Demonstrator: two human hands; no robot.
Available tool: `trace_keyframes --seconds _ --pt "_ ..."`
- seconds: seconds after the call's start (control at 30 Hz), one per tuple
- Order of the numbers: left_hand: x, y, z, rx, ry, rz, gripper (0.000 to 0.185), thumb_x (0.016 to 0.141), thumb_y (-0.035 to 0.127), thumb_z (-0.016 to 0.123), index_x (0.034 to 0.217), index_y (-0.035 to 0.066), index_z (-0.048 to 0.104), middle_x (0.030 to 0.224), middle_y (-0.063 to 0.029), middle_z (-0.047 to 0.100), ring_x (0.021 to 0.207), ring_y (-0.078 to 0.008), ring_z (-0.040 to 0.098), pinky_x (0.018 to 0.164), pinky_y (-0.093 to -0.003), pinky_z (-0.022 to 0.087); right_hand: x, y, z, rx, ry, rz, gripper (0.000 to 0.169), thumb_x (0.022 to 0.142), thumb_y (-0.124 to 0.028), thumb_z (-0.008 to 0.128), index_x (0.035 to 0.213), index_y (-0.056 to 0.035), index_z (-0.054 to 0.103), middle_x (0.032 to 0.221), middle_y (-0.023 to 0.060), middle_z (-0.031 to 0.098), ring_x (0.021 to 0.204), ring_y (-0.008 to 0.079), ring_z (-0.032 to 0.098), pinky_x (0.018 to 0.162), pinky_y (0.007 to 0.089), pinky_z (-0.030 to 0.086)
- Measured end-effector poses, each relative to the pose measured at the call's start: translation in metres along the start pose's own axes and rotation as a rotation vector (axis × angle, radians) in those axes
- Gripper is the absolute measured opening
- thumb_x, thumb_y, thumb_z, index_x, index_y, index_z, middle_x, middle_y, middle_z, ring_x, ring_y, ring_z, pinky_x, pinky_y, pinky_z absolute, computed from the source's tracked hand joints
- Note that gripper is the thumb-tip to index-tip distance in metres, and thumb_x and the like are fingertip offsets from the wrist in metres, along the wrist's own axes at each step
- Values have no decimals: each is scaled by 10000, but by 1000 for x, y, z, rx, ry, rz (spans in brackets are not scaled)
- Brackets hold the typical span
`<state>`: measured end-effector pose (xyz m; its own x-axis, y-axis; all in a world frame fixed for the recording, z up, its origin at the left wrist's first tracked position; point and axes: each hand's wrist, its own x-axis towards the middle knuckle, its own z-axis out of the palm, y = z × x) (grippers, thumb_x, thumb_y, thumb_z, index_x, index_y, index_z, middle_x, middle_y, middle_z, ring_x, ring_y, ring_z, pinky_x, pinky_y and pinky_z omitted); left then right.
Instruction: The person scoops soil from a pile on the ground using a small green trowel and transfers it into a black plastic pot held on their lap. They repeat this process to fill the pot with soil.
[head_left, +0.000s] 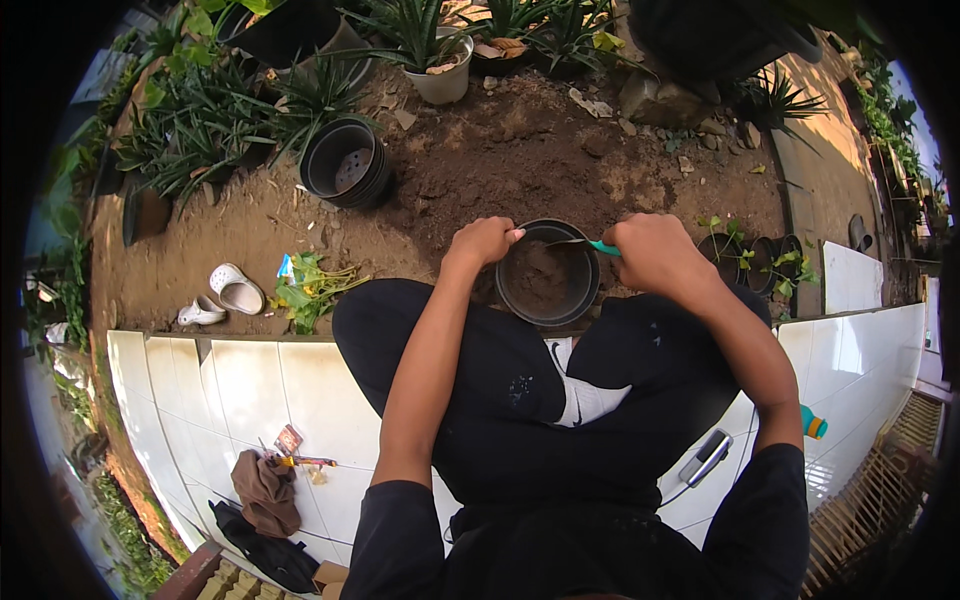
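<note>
Between my knees stands a black plastic plant pot (585, 296), partly filled with brown soil (538, 277). My left hand (484, 241) grips the pot's rim at its upper left, thumb along the edge. In my right hand (658, 247) is a hand trowel with a teal handle (604, 247). The trowel's dark blade reaches over the right side of the rim and points into the pot, just above or touching the soil; which of the two I cannot tell. Loose dark soil (495, 165) spreads on the ground beyond the pot.
Nested black pots (345, 165) stand at the upper left, near a white potted plant (439, 71). Cut leafy stems (315, 289) and white clogs (238, 289) lie left. Small potted seedlings (757, 259) stand right. A brown cloth (266, 491) and an electronic device (706, 457) lie on white tiles.
</note>
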<state>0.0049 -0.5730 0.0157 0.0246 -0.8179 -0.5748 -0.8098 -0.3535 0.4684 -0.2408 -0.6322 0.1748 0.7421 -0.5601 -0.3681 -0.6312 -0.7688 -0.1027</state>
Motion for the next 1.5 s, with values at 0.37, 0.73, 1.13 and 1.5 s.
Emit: trace_keyframes --seconds 0.37,0.73,1.13,1.5 --pt "-2 2 -1 0 3 5 405 1011 479 541 1170 146 707 1142 -127 723 1118 -350 660 927 -523 507 10 -13 38 -18 122 -61 157 655 -63 743 806 -23 744 852 167 710 808 342 728 679 439 584" --pt "-3 5 -2 -6 3 -2 400 1014 468 542 1166 140 712 1127 -125 727 1103 -344 667 915 -515 510 22 -26 31 -60 -14 -60 170 650 -109 766 805 -42 750 800 149 729 785 322 739 666 414 587" --pt "-3 8 -4 0 -15 -24 393 1012 459 551 1165 137 715 1140 -127 727 1109 -343 666 924 -509 510 17 -27 32 -26 -47 -31 218 620 -102 760 834 -58 756 805 154 730 790 333 738 681 431 582" --pt "-3 5 -4 -13 -21 -22 399 1007 466 557 1157 130 714 1139 -135 725 1109 -354 664 931 -510 505 11 -32 27 24 -14 44 243 586 -65 738 828 -63 754 818 177 720 792 355 726 671 447 581"
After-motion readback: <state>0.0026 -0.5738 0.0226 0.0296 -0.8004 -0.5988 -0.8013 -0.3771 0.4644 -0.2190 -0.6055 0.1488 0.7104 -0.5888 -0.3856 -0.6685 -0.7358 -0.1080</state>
